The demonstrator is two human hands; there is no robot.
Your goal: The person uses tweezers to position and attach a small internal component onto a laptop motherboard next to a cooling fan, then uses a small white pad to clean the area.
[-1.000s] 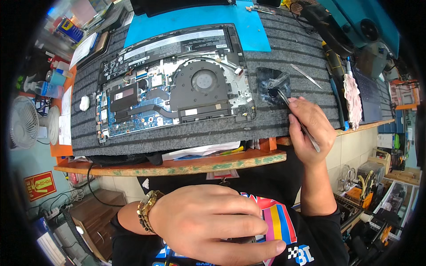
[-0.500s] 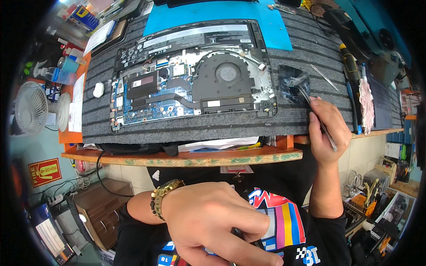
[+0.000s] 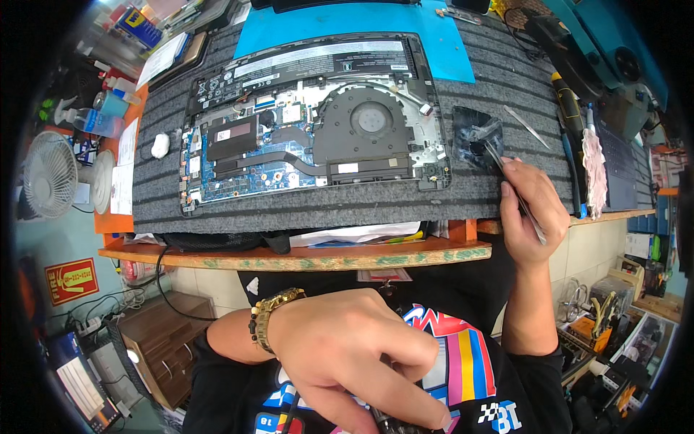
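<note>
Presently, in the head view: at right of centre, right hand [image 3: 547, 211] closed on slim metal tweezers [image 3: 495, 155], angled up and left, tips over a small black packet [image 3: 463, 137]. Near those tips, a dark round patch on the packet; impossible to tell whether pinched or merely touched. At lower centre, left hand [image 3: 347, 347] in front of a black printed shirt, palm down, fingers bent, gold watch [image 3: 269, 322] at the wrist; a dark object [image 3: 392, 422] partly hidden beneath the fingers, grip not possible to make out. Across upper centre, an opened laptop [image 3: 428, 155] flat on a ridged grey mat [image 3: 340, 210], just left of the packet: long black battery [image 3: 318, 66] along the far side, round cooling fan [image 3: 372, 119] right of middle, blue circuit board [image 3: 253, 179] toward the near left. Left of the laptop, a white wad [image 3: 160, 147]. Right of the packet, a thin metal strip [image 3: 525, 126], then a yellow-and-black tool [image 3: 570, 105] and a crumpled pink cloth [image 3: 595, 170]. At top, a bright blue sheet [image 3: 354, 22], partly behind the laptop.
</note>
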